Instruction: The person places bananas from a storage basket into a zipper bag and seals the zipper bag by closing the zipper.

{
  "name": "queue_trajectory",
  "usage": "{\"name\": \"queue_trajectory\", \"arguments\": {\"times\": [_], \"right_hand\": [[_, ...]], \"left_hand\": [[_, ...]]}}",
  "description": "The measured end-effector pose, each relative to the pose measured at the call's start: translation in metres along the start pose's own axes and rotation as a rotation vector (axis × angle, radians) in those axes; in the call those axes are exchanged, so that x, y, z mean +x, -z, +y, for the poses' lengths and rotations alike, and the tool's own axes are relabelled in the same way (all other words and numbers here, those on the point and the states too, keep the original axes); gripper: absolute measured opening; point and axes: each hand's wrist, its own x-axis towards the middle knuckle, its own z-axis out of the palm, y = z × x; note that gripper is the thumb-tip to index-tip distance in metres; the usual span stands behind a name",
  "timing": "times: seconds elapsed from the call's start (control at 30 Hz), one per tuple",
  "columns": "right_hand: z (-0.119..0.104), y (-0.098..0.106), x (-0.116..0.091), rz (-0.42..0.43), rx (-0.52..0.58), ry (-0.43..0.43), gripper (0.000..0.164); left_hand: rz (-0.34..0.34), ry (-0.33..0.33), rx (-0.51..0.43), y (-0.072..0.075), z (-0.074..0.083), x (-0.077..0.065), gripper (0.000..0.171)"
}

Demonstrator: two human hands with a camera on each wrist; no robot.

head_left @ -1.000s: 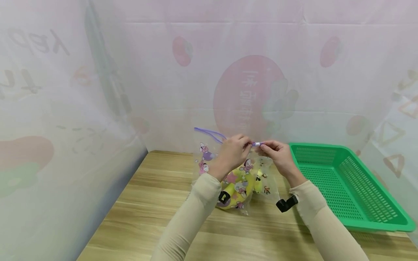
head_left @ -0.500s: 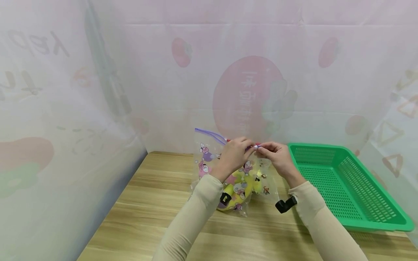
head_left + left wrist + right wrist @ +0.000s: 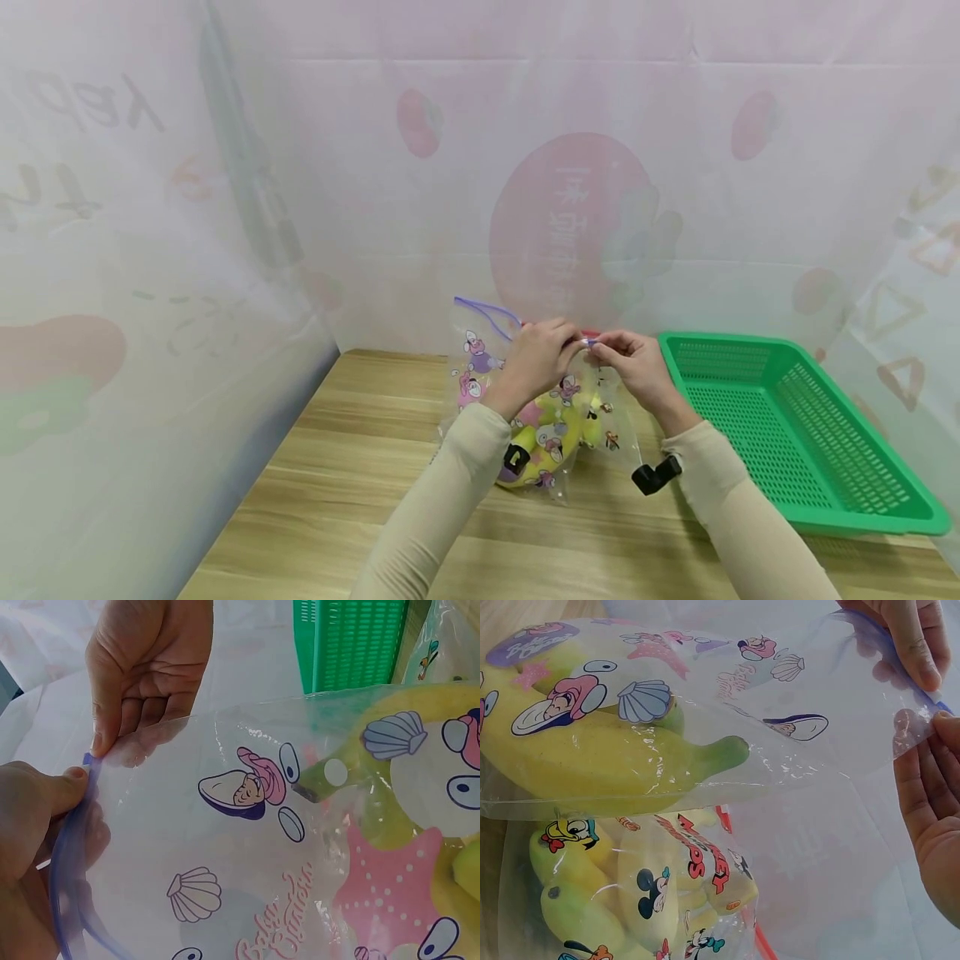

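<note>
A clear zip bag [image 3: 255, 847] printed with shells and cartoon oysters stands upright on the table, with a yellow-green banana [image 3: 607, 761] inside. My left hand [image 3: 538, 360] pinches its purple zip strip [image 3: 67, 847] close to one corner, where a small white slider [image 3: 586, 341] shows at the fingertips. At that same corner my right hand [image 3: 637, 367] pinches the strip's end between thumb and forefinger. Left of my left hand, the two zip edges stand apart in a loop. Behind this bag is a second clear bag [image 3: 705, 907] with a red zip, holding yellow-green fruit.
A green plastic basket [image 3: 791, 521] with slotted walls stands at the right, close beside my right forearm. The wooden table [image 3: 322, 467] meets a printed white curtain [image 3: 420, 208] at the back and left. Black wrist mounts [image 3: 656, 475] hang under the forearms.
Both hands have dipped slightly and moved closer together at the bag's corner. The slider has shifted slightly left and down. The red zip behind has come into sight.
</note>
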Motion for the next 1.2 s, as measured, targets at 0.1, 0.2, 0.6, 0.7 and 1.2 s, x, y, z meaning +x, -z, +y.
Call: {"name": "queue_trajectory", "arguments": {"times": [0.1, 0.2, 0.6, 0.7, 1.2], "right_hand": [[0.0, 0.0, 0.0, 0.001, -0.015, 0.007, 0.027], [0.0, 0.0, 0.0, 0.013, -0.029, 0.008, 0.027], [0.001, -0.001, -0.001, 0.006, -0.047, 0.019, 0.022], [0.002, -0.001, -0.002, 0.003, -0.065, 0.028, 0.022], [0.001, 0.002, -0.003, 0.043, -0.082, 0.014, 0.023]], "left_hand": [[0.009, 0.004, 0.002, -0.001, -0.001, 0.0, 0.017], [0.016, 0.003, -0.001, -0.001, -0.002, 0.0, 0.017], [-0.003, 0.011, -0.024, 0.0, -0.002, -0.003, 0.019], [-0.007, 0.005, -0.022, 0.0, -0.003, -0.004, 0.018], [0.031, 0.007, -0.03, 0.005, -0.014, -0.008, 0.01]]}}
